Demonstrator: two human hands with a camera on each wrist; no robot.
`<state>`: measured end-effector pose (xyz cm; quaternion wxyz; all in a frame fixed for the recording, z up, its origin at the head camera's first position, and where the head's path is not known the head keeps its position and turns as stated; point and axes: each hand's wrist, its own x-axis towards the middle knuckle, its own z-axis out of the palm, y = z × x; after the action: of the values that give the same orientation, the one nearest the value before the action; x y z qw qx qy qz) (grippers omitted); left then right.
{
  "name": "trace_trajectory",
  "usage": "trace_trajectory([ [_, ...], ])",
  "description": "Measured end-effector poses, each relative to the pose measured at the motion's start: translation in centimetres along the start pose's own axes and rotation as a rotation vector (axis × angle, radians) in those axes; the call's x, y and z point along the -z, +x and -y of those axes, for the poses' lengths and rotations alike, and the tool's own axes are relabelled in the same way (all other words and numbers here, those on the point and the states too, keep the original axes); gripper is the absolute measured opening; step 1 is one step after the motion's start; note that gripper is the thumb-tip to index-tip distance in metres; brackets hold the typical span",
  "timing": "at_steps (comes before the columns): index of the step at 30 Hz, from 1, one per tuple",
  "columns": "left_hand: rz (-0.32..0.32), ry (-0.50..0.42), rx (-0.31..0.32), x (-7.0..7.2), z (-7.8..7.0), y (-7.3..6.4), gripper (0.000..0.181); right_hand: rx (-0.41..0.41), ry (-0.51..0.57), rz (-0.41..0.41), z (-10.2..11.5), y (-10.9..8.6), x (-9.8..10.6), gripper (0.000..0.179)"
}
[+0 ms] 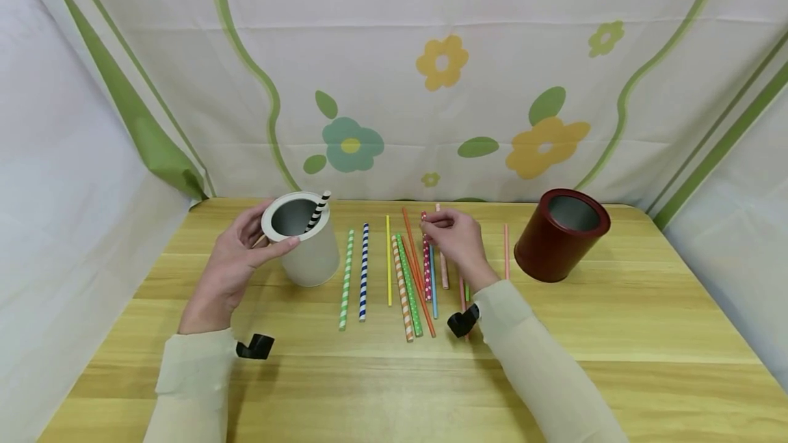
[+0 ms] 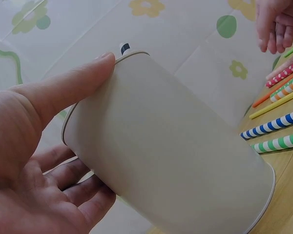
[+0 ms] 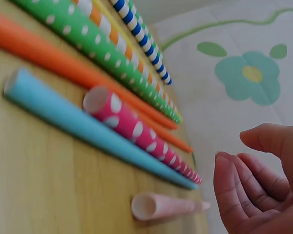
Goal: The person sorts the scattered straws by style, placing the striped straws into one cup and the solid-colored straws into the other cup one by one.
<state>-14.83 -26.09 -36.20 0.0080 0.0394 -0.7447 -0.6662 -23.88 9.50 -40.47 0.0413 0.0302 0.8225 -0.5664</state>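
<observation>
My left hand (image 1: 230,265) grips a white can (image 1: 312,260) at the left, its thumb on the rim and its fingers against the side. Leaning inside the can is a black-and-white striped straw (image 1: 318,212). My right hand (image 1: 458,241) hovers over the row of straws, near the far ends of a magenta dotted straw (image 1: 427,279) and a pale pink straw (image 1: 443,272). In the right wrist view its thumb and fingers (image 3: 227,183) stand apart, with nothing held between them. A blue straw (image 3: 88,124) lies beside the magenta one.
To the right stands a dark red can (image 1: 548,245). Between the cans lie several more straws, among them a green striped straw (image 1: 347,286), a blue striped straw (image 1: 364,279), a yellow straw (image 1: 388,265) and a pink straw (image 1: 507,251). A flowered cloth (image 1: 382,74) hangs behind the wooden table (image 1: 345,388).
</observation>
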Motion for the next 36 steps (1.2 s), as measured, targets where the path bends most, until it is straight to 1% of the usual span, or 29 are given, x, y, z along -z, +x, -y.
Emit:
trace_trajectory([
  [7,-0.004,0.005,-0.002,0.0,0.0,0.0,0.087,-0.042,-0.046,-0.046,-1.5,1.2,0.9,0.022],
  [14,0.0,0.004,-0.006,-0.1,0.0,0.0,0.088,-0.08,-0.065,-0.069,-1.7,1.8,1.2,0.023],
  [18,0.001,-0.004,-0.006,-0.1,0.0,0.0,0.089,-0.072,-0.117,-0.081,-1.6,2.0,1.2,0.024],
  [25,-0.002,-0.005,-0.008,-0.1,0.0,0.0,0.089,-0.047,-0.259,-0.115,-1.5,2.4,1.1,0.023],
  [30,-0.009,0.001,-0.005,-0.1,-0.1,-0.1,0.089,-0.044,-0.311,-0.112,-1.6,2.5,1.0,0.022],
  [36,-0.008,0.0,0.0,-0.1,0.1,0.0,0.089,-0.031,-0.362,-0.098,-1.8,2.6,0.8,0.019],
])
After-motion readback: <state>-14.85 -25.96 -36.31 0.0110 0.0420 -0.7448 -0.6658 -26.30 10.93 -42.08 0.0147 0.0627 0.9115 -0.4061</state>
